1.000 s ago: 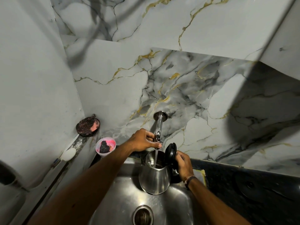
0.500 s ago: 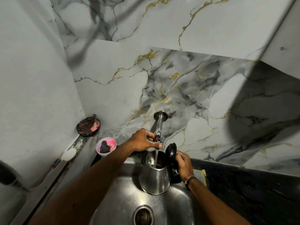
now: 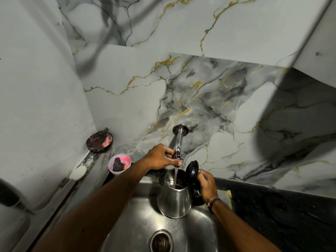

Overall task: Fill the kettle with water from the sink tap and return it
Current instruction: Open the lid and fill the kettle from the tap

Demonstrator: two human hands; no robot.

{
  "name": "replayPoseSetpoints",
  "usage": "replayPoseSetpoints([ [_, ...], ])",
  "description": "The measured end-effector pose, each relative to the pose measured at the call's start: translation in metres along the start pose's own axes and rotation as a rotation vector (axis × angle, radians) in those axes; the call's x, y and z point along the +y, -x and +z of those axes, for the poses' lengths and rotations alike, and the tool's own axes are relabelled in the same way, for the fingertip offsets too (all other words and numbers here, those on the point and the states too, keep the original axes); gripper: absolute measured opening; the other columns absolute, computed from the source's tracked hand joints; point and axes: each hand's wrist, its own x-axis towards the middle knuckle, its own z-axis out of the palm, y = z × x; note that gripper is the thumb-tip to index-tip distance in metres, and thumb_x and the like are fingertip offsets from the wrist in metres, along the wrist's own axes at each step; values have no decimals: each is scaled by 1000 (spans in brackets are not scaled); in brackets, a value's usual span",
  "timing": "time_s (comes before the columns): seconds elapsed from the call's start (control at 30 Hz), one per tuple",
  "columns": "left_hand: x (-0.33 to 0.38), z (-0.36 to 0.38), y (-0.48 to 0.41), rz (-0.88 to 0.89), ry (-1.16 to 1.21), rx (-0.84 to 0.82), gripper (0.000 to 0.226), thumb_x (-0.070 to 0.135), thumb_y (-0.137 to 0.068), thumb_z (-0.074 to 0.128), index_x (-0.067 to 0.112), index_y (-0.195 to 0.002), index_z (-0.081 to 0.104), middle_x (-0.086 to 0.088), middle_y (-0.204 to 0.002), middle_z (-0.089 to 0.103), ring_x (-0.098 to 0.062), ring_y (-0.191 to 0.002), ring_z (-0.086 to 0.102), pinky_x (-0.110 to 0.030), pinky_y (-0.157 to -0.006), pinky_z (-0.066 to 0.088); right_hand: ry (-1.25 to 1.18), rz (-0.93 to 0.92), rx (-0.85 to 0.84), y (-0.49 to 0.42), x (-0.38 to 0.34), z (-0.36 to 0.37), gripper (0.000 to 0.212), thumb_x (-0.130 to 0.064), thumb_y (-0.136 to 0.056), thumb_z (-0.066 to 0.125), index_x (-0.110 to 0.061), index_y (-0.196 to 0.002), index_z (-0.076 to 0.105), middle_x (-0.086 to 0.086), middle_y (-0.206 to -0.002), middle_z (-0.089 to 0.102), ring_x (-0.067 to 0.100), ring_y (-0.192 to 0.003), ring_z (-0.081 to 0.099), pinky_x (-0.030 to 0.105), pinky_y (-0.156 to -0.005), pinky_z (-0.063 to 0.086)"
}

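Note:
A steel kettle (image 3: 174, 202) with its black lid (image 3: 190, 170) flipped up is held over the steel sink (image 3: 200, 231), under the wall tap (image 3: 179, 140). A thin stream of water (image 3: 175, 176) runs from the spout into the kettle's mouth. My right hand (image 3: 207, 186) grips the kettle's black handle on its right side. My left hand (image 3: 161, 157) is closed on the tap's handle just above the kettle.
A pink cup (image 3: 119, 162) with a dark scrubber and a round dark dish (image 3: 99, 142) stand on the ledge at the left. The sink drain (image 3: 161, 241) lies below the kettle. A dark countertop (image 3: 281, 210) with the round kettle base (image 3: 298, 210) runs to the right.

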Motion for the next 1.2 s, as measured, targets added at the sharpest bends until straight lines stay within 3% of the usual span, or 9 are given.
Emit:
replayPoseSetpoints([
  [0.17, 1, 0, 0, 3, -18, 9, 34, 42, -77, 103, 22, -101, 90, 3, -99, 90, -18, -100, 85, -54, -107, 65, 13, 2, 6, 1, 0, 0, 43, -37, -92, 55, 2, -80, 68, 6, -73, 65, 24, -76, 61, 44, -79, 50],
  [0.73, 1, -1, 0, 23, -52, 8, 26, 45, -76, 103, 29, -93, 90, 7, -95, 90, -14, -96, 86, -53, -105, 66, -2, -15, 23, 0, 0, 1, 44, -35, -91, 54, 6, -79, 64, 5, -72, 62, 22, -74, 57, 42, -75, 46],
  [0.9, 2, -1, 1, 22, -58, 13, 34, 42, -78, 102, 20, -101, 90, 2, -97, 90, -19, -98, 86, -54, -106, 66, -14, -18, 26, 0, 1, 2, 44, -35, -91, 53, 6, -79, 63, 5, -71, 61, 23, -73, 56, 41, -75, 46],
  [1.07, 3, -1, 2, 19, -59, 14, 35, 42, -79, 102, 20, -103, 90, 2, -99, 90, -19, -100, 86, -54, -106, 66, 1, -10, 20, 0, 1, 3, 33, -35, -91, 54, -10, -71, 63, 2, -69, 59, 22, -72, 55, 42, -75, 46],
  [1.2, 3, -1, 2, 18, -47, 10, 34, 40, -79, 102, 20, -103, 90, 2, -100, 90, -19, -100, 86, -54, -107, 65, -13, -5, 16, 0, 3, 2, 33, -35, -91, 54, -10, -70, 63, 1, -69, 60, 21, -72, 56, 41, -75, 46],
])
